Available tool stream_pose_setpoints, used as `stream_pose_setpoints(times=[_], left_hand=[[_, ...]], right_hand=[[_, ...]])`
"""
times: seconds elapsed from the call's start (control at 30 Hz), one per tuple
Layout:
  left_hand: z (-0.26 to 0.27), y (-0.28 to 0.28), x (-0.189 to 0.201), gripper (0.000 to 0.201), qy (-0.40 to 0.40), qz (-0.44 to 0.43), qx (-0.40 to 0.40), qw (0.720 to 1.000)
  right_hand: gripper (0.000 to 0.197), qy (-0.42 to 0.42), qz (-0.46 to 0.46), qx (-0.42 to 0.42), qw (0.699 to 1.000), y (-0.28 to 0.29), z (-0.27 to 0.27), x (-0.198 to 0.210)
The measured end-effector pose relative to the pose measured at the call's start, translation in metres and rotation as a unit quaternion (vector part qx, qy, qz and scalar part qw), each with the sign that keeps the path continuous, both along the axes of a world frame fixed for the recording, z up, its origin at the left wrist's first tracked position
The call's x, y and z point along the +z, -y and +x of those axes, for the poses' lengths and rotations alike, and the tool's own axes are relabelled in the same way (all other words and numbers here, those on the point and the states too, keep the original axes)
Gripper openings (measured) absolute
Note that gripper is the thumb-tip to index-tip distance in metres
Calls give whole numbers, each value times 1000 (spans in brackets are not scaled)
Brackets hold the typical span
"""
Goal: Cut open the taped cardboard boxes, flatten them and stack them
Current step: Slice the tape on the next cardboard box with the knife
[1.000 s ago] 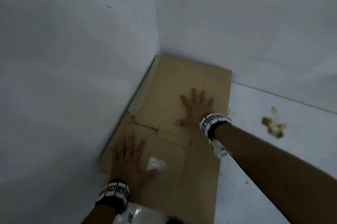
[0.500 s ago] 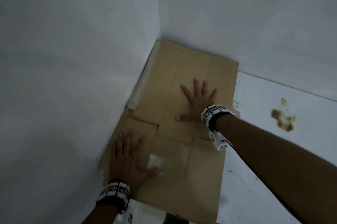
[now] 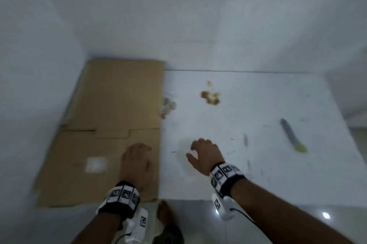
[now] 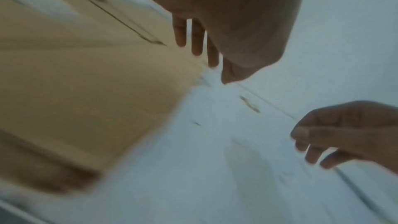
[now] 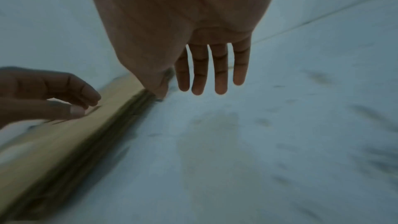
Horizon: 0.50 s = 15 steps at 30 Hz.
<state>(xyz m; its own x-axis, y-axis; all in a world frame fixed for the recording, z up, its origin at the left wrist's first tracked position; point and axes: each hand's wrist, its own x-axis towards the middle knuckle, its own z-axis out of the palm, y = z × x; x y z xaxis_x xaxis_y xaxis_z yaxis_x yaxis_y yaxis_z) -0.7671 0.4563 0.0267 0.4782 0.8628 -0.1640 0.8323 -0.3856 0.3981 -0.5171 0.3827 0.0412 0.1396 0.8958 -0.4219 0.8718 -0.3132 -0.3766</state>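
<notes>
The white bench (image 3: 258, 164) fills the scene from the corner walls on the left and far side out to its near edge. On its left part, pushed into the corner, lies the flattened cardboard (image 3: 111, 124), folded flat with a pale label (image 3: 95, 164) on its near half. From the right wrist view the edge looks several layers thick, so it seems to be a stack, though blur hides the count. Right of it the bench shows a brown stain (image 3: 210, 97) and a small crumpled scrap (image 3: 167, 107) touching the cardboard's right edge. Far to the right lies a cutter (image 3: 292, 134) with a yellow-green end, well apart from both hands.

The left hand (image 3: 136, 162) hovers over the cardboard's near right corner, fingers (image 4: 197, 40) loosely extended and holding nothing; contact cannot be told. The right hand (image 3: 205, 155) is above the bare bench just right of the cardboard, fingers (image 5: 219, 69) straight and relaxed, empty.

The stacking step for this piece looks done. No unopened box is in view, so the next move probably calls for fetching one and reaching right for the cutter.
</notes>
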Motion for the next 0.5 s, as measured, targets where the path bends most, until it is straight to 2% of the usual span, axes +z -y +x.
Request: stream_pose_setpoints(times=[0.07,0.1,0.17,0.23,0.37,0.5], left_hand=[[83,46,-3,29,53,-50,-70,995],[124,72,-6,24,47,-104,-108,988],[200,128,-17,19,-18,-208,-182,961],[270,186,-29,25,-84,-262,-230,933],[388,300,-46,30,-118,-315,-298,893],[476,385,-68,13,-62,-377,-314,869]], right_hand=[[34,-24,-30,-78,996,80,63,-12],[32,-35,-44,-121,991,122,96,-18],[29,-45,-68,-205,975,207,158,-28],[25,-48,-90,-285,953,290,214,-36],[18,-63,-126,-397,907,439,306,-55],[23,-71,-148,-474,865,532,385,-83]])
